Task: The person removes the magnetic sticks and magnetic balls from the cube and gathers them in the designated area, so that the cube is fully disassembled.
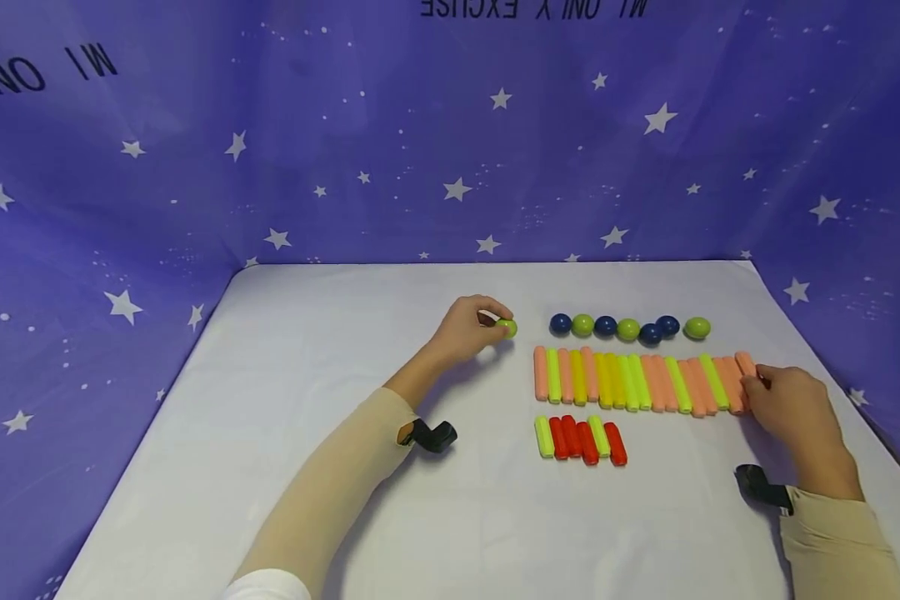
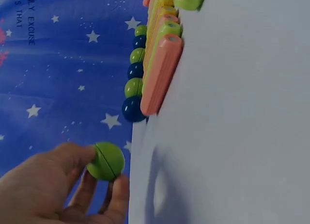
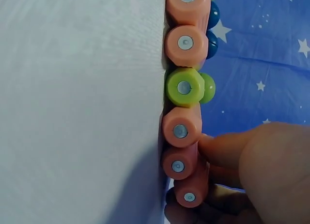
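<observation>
My left hand (image 1: 468,329) pinches a green ball (image 2: 107,161) between thumb and fingers, held above the white table at the left end of a row of dark blue and green balls (image 1: 605,326). At the right end of a long row of orange, yellow and light green magnetic rods (image 1: 607,379), my right hand (image 1: 795,408) pinches the last orange rod (image 3: 190,197). That rod leans against its neighbour and sits slightly higher in the row. Pale metal discs show in the rod ends in the right wrist view.
Nearer the front lies a short row of red and light green rods (image 1: 581,439). One green ball (image 1: 697,327) sits slightly apart at the right of the ball row. A purple star-printed cloth (image 1: 390,150) rises behind and beside the white table (image 1: 232,375).
</observation>
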`<state>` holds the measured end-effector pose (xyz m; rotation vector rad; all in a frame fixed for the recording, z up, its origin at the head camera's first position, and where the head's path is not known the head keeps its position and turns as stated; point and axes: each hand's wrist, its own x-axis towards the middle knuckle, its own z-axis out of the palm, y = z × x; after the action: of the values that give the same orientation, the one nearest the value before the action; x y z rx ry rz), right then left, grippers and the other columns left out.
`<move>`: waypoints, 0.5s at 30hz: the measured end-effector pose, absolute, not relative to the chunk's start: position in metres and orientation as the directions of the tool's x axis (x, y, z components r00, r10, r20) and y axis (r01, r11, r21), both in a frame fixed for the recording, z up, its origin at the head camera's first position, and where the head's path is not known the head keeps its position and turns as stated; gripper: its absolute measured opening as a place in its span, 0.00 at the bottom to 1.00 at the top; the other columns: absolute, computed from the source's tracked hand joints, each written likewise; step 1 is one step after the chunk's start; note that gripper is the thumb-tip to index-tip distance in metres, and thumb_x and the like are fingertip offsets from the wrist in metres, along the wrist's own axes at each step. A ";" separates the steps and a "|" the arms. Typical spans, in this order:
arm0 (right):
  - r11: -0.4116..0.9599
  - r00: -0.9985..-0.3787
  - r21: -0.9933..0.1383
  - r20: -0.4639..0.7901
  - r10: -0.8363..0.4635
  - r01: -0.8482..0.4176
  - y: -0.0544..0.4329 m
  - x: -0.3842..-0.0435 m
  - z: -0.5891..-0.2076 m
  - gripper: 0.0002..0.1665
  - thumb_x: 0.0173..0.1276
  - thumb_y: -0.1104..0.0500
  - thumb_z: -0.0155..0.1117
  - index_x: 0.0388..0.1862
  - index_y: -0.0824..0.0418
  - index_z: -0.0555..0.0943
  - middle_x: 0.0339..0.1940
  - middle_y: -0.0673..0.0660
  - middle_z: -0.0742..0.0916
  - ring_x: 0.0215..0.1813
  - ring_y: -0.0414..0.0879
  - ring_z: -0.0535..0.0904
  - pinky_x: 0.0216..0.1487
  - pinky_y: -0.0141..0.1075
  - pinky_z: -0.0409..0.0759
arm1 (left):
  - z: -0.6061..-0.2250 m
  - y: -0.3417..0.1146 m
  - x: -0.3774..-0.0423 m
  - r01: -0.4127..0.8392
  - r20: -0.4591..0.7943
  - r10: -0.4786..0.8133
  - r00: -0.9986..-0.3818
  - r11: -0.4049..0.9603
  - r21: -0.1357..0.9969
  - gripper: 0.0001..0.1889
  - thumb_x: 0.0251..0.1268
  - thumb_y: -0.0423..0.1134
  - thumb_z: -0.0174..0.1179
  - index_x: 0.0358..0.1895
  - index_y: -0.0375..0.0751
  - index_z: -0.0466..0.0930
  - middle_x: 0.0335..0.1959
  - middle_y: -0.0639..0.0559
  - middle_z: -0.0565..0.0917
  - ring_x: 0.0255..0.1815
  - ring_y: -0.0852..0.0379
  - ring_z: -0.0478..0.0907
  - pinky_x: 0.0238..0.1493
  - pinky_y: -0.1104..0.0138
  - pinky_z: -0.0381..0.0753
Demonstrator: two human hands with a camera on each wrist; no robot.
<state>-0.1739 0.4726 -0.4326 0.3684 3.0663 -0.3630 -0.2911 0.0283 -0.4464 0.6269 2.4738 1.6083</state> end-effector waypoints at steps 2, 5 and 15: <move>0.943 -0.973 -0.240 -0.059 0.223 0.231 0.470 -0.175 -0.433 0.33 0.75 0.54 0.48 0.61 0.84 0.64 0.56 0.85 0.71 0.56 0.80 0.66 0.52 0.69 0.66 | -0.447 0.039 -0.298 0.268 0.110 0.385 -0.916 0.386 0.883 0.08 0.62 0.37 0.66 0.43 0.46 0.86 0.47 0.56 0.81 0.44 0.56 0.79 0.37 0.67 0.80; 0.934 -0.970 -0.261 -0.079 0.231 0.243 0.469 -0.176 -0.435 0.36 0.75 0.51 0.45 0.62 0.85 0.63 0.57 0.85 0.70 0.56 0.80 0.65 0.53 0.69 0.66 | -0.451 0.055 -0.304 0.284 0.113 0.375 -0.920 0.440 0.852 0.08 0.63 0.35 0.65 0.44 0.43 0.85 0.46 0.54 0.82 0.43 0.57 0.79 0.38 0.69 0.79; 0.922 -0.974 -0.313 -0.077 0.214 0.228 0.477 -0.178 -0.445 0.40 0.76 0.47 0.44 0.62 0.87 0.62 0.56 0.86 0.69 0.55 0.80 0.66 0.53 0.69 0.65 | -0.459 0.092 -0.317 0.298 0.121 0.353 -0.928 0.505 0.810 0.12 0.61 0.32 0.66 0.48 0.39 0.83 0.45 0.51 0.83 0.43 0.57 0.79 0.42 0.74 0.77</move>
<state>-0.1776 0.4772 -0.4446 0.3495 3.0398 -0.5023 -0.3166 0.0921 -0.4592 0.5790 2.6731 1.4197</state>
